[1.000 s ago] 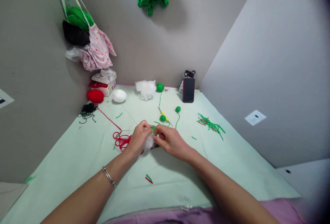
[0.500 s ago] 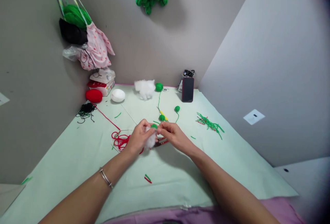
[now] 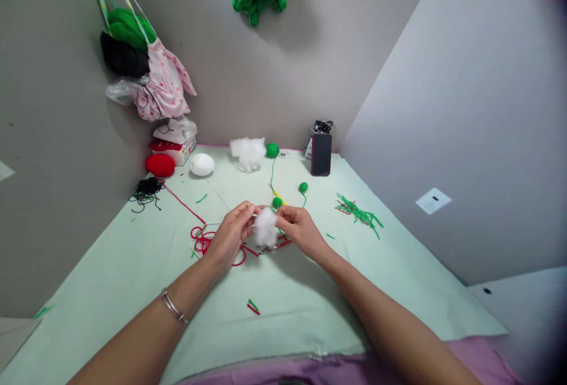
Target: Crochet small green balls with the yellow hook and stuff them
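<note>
A fluffy tuft of white fibre stuffing (image 3: 266, 229) is held up between my two hands above the table. My left hand (image 3: 231, 230) is closed at the tuft's left edge, thumb and fingers pinched together. From the other side my right hand (image 3: 299, 227) pinches the tuft with thumb and forefinger. No green piece shows in my fingers; the stuffing and fingers may cover it. Beneath the hands lie red-handled tools (image 3: 282, 243), partly hidden, and loops of red yarn (image 3: 201, 240). Just beyond is a small green crocheted ball (image 3: 277, 202) beside something yellow.
Along the back are a red yarn ball (image 3: 160, 165), a white yarn ball (image 3: 202, 165), more stuffing (image 3: 248, 153), green yarn (image 3: 272, 150) and an upright phone (image 3: 321, 155). Black yarn (image 3: 147, 191) lies left, green yarn scraps (image 3: 359, 214) right. A pink bag (image 3: 166, 81) hangs at left.
The stuffing has shifted right and up and now faces me between both hands. The green piece seen in the fingers before is out of sight. My left hand has moved slightly left.
</note>
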A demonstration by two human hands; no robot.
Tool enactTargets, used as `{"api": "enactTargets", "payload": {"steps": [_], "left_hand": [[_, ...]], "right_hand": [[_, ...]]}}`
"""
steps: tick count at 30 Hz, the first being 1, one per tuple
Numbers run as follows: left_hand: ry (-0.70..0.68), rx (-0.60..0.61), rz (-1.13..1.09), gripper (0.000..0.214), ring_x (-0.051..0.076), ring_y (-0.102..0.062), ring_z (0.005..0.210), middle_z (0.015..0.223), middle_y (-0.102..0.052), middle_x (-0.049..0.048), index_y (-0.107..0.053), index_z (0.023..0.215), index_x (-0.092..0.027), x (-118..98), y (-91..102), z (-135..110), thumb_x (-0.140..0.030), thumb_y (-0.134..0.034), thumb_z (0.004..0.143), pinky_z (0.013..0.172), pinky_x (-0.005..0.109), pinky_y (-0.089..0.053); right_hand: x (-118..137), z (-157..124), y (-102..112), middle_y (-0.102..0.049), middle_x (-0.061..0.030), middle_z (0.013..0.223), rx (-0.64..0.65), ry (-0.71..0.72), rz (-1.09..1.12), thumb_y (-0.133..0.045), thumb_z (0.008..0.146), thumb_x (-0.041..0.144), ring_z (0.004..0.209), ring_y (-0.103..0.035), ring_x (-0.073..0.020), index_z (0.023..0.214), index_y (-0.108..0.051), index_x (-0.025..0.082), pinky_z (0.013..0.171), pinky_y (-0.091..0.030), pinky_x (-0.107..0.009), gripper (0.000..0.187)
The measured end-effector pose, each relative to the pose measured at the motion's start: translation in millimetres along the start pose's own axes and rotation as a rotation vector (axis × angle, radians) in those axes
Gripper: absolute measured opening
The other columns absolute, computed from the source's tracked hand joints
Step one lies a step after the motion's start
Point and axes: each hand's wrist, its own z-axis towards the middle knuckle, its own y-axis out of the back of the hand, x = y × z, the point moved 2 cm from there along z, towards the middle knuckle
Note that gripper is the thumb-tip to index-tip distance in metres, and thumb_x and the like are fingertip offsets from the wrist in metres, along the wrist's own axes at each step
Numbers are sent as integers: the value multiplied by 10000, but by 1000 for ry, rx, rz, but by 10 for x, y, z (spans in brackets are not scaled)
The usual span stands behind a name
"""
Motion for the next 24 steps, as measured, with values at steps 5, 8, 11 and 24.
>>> {"api": "enactTargets", "payload": {"steps": [5, 8, 11, 24], "left_hand": [[51, 33, -3, 429, 115, -533, 610, 671, -581, -46, -562, 724, -202, 50, 6, 19, -459, -900, 661, 592, 230, -459], [67, 33, -1, 433, 110, -543, 591, 662, -589, -52, -545, 765, -207, 113, 14, 26, -445, -894, 668, 589, 231, -463], [56, 28, -1, 446, 112, -568, 581, 716, -626, -56, -523, 850, -225, 130, 10, 27, -418, -884, 672, 581, 239, -473], [15, 29, 55, 395, 109, -567, 464, 660, -644, -69, -481, 962, -240, 159, -17, 7, -413, -793, 793, 454, 208, -406]], "right_hand": [[-1, -34, -14, -398, 69, 529, 5, -17, -20, -641, 825, 454, 510, -329, -97, 630, -485, 218, 498, -242, -240, 344], [-13, -48, -27, -430, 61, 538, -3, -15, -49, -646, 832, 412, 522, -365, -105, 641, -494, 218, 503, -271, -235, 312], [6, -61, -25, -458, 53, 559, 0, 0, -74, -628, 855, 379, 545, -394, -115, 662, -500, 219, 520, -298, -235, 282], [98, -105, -105, -539, 41, 591, 76, 6, 29, -641, 829, 372, 555, -489, -121, 687, -491, 223, 549, -399, -242, 254]]}}
